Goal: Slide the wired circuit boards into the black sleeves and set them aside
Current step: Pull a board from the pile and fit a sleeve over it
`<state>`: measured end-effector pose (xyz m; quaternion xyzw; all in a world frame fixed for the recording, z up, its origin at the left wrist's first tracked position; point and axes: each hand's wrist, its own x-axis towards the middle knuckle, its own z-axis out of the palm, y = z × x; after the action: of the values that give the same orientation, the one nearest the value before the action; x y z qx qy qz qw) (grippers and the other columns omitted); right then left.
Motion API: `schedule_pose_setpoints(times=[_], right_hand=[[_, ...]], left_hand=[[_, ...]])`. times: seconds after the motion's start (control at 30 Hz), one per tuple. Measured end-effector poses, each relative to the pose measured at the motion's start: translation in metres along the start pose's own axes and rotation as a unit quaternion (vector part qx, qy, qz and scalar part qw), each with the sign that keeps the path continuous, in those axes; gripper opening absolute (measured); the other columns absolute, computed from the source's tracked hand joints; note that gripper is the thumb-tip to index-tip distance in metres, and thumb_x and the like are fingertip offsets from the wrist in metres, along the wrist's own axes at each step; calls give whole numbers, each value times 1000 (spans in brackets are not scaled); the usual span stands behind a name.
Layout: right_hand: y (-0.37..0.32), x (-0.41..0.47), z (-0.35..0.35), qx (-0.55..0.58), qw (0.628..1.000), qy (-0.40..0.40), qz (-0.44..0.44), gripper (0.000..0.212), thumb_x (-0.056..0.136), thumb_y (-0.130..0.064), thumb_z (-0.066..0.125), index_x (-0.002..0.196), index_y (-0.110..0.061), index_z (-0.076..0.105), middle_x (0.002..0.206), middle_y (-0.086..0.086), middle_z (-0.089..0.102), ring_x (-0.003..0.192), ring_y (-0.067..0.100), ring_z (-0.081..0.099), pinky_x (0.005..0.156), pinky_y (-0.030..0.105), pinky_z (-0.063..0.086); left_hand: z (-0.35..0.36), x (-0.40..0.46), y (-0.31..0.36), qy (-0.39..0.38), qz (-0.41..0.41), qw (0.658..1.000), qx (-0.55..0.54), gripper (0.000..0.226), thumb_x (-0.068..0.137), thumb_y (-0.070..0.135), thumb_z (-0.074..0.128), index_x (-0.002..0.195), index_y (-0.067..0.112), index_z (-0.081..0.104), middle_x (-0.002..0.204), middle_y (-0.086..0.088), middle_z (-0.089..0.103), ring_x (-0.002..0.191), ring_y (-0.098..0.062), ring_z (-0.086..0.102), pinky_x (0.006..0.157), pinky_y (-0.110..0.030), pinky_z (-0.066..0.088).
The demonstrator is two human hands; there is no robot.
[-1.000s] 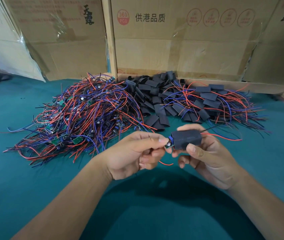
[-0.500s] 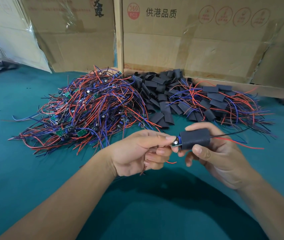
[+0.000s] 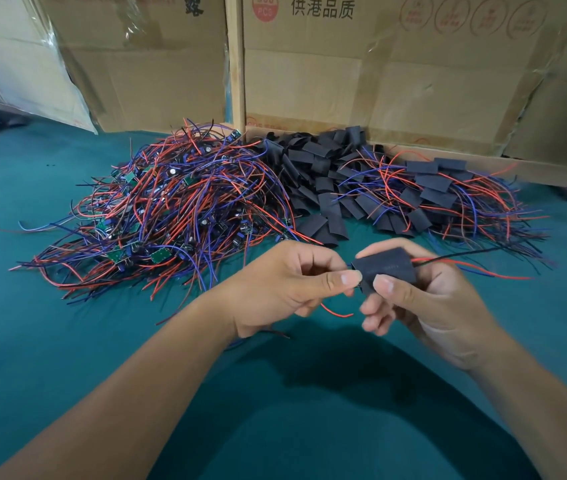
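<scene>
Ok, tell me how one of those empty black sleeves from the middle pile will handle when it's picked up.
The empty black sleeves lie flat and creased, so one probably feels thin, light and floppy, not stiff. Flat, it should not roll. The black sleeve that the right hand grips bulges around its contents, so the material likely flexes open under a pinch. How slippery it is cannot be told.

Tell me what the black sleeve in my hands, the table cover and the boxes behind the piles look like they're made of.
Black sleeve: looks like thin matte plastic or rubber tubing; dull, and spare ones lie creased flat. Which of the two I cannot tell.
Table cover: probably teal felt or cloth; flat colour, no shine.
Boxes: brown corrugated cardboard, printed, with glossy clear tape.
</scene>
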<state>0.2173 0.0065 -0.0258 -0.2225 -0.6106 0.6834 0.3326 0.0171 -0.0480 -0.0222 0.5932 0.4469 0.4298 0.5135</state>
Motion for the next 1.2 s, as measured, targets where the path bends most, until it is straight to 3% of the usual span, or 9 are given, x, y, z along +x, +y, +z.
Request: schedule_pose_setpoints(times=[0.1,0.23,0.4,0.6,0.73,0.87,1.0,1.2], right_hand=[[3,3,1,14,999,33,8,36,68,-40,87,97,-22,76,65,13,70,52,24,69,46,23,52],[8,6,2,41,995,88,32,28,75,-22,71,99,-9,69,63,13,68,49,20,66,43,22,49],[10,6,10,50,993,98,38,31,73,-22,67,99,-5,65,63,12,67,48,19,64,43,22,48],[10,5,13,52,993,94,51,28,76,-22,66,100,-6,66,63,15,65,48,22,64,43,23,49],[9,6,17,50,990,117,63,33,80,-28,62,98,0,63,65,18,65,48,24,64,42,24,48],[10,6,15,5,989,127,81,19,96,-12,55,89,5,62,68,18,66,50,24,63,43,24,47],[-1,11,0,-29,984,151,87,16,98,-9,51,88,-1,60,69,15,67,50,21,62,41,23,45],[-43,56,-54,-21,979,193,67,11,96,-23,60,88,-15,60,80,13,74,59,17,69,41,23,48]], left_hand=[[1,2,-2,25,28,999,34,20,93,31,66,77,19,69,61,-9,32,52,-17,26,48,-23,24],[-1,2,-4,13,10,1000,-10,18,95,23,60,82,16,70,66,-5,45,49,-10,29,47,-18,27],[7,6,-8,63,10,998,17,31,98,15,62,68,23,67,59,1,49,45,-7,32,44,-16,29],[13,9,-12,110,29,991,75,25,96,13,64,70,10,63,48,12,41,43,-4,30,44,-18,26],[13,10,-14,113,32,990,77,29,95,10,65,67,15,61,50,13,41,44,-1,30,45,-16,26],[12,11,-16,95,26,989,107,25,95,10,64,70,13,61,47,15,43,44,0,32,45,-15,27],[6,9,-13,55,-4,995,84,22,98,19,61,78,11,65,50,9,48,43,-5,35,44,-16,29],[-15,13,-13,153,26,987,32,25,100,16,56,85,-2,65,59,-2,59,44,-15,46,45,-22,38]])
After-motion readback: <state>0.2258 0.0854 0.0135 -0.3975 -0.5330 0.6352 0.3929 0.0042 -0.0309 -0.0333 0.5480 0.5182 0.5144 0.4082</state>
